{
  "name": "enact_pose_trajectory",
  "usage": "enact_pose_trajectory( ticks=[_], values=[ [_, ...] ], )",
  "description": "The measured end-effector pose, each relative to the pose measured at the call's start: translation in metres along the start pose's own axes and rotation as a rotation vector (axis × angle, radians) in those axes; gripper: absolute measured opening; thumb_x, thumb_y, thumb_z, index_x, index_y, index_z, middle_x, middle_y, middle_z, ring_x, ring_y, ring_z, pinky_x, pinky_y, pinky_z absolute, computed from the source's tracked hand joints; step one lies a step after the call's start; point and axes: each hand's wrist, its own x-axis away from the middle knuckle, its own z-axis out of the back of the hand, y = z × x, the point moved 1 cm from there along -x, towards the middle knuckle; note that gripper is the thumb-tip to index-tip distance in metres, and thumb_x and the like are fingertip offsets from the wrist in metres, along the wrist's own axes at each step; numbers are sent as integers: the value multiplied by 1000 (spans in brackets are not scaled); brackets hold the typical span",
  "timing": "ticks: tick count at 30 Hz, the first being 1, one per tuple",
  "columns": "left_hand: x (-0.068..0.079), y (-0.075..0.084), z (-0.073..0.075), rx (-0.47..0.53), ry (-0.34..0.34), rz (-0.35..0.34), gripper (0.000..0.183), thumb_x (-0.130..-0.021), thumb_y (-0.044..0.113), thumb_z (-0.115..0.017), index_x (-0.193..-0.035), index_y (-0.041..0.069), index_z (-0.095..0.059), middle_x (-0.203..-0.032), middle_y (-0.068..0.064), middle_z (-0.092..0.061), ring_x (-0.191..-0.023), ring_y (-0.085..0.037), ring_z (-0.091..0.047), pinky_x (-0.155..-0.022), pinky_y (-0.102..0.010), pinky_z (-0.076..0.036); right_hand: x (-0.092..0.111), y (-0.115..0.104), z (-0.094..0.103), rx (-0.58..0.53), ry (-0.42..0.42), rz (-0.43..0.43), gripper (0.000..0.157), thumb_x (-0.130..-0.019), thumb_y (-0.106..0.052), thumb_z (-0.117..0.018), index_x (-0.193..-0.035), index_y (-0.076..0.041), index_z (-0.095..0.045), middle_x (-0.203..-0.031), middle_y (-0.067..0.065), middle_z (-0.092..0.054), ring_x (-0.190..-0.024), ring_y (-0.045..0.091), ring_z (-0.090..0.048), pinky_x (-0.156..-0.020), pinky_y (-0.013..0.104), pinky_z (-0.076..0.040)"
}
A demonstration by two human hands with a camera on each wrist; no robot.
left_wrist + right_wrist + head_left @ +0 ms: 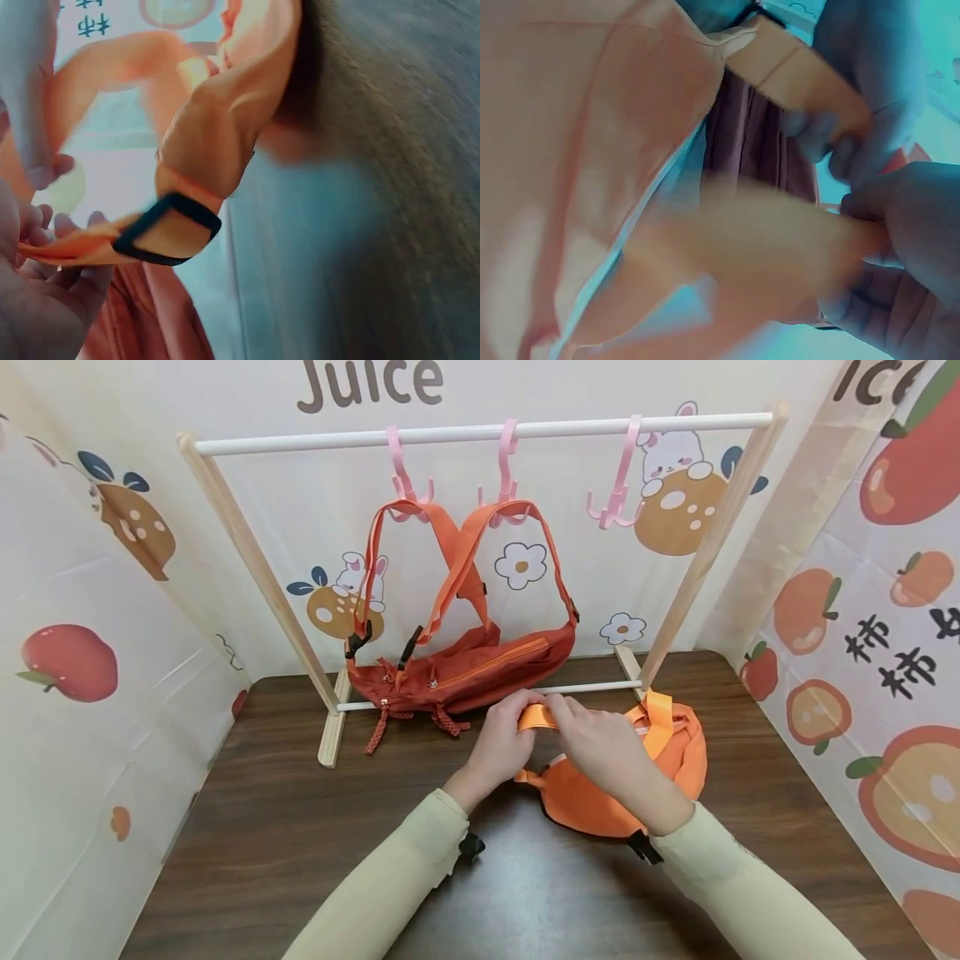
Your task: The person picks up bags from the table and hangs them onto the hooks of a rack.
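Note:
A small bright orange bag [600, 802] lies on the table at the right, partly covered by the right forearm. My left hand [501, 735] grips its orange strap [537, 717], and my right hand [603, 747] pinches the same strap close beside it. In the left wrist view, a black slider buckle [169, 229] sits on the strap just past the left fingers [90, 281]. The right wrist view shows the right hand [922, 240] holding a blurred stretch of strap below the left hand [870, 97].
Behind the hands, a red-orange bag [480, 668] hangs by its straps from two pink hooks [400, 468] on a white rail [322, 441]. A third pink hook [621, 485] at the right bears nothing. Wooden legs [705, 560] hold the rail above the dark table [285, 860].

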Motion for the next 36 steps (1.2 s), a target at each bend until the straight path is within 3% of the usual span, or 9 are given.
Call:
enact_pose_trajectory(
  ticks=[6,9,15,22,29,36],
  values=[
    [1,11,10,44,35,-2,31,-96,-11,-61,-121,5,-69,-116,-8,-71,-96,-18,-66,-85,-34,-57,-2,11,-5,-150,13,-88,53,-86,0,-83,-128,-2,-52,-97,15,-71,-66,28,-68,-58,45,-59],
    [2,13,15,55,58,-11,29,-97,-11,-60,-121,4,-69,-115,-8,-71,-97,-17,-66,-87,-35,-58,-4,17,-8,-203,-11,-117,54,-84,4,-83,-128,-3,-53,-100,16,-72,-77,33,-71,-71,49,-61],
    [4,14,28,58,112,-17,20,-99,-7,-61,-115,4,-68,-107,-8,-70,-91,-16,-65,-83,-34,-58,-6,32,-11,-375,-35,-201,43,-88,12,-68,-126,-2,-56,-110,17,-70,-94,34,-69,-83,53,-59],
    [6,13,41,82,160,-6,15,-102,-4,-62,-115,2,-67,-107,-9,-70,-90,-18,-67,-85,-36,-60,-7,52,-8,-549,54,-329,47,-82,19,-56,-124,-2,-59,-112,17,-66,-88,33,-61,-76,49,-52],
    [7,11,54,85,200,16,17,-102,-4,-59,-116,2,-66,-104,-10,-70,-87,-19,-63,-83,-36,-58,-9,63,-3,-583,220,-313,34,-87,18,-58,-115,-1,-62,-106,15,-62,-84,30,-58,-74,45,-52],
    [6,8,71,127,247,44,19,-102,-5,-57,-117,2,-65,-103,-11,-69,-86,-22,-61,-82,-36,-55,-8,74,1,-618,222,-367,34,-88,17,-62,-117,-1,-66,-103,14,-68,-79,26,-59,-69,23,-49]
  ],
)
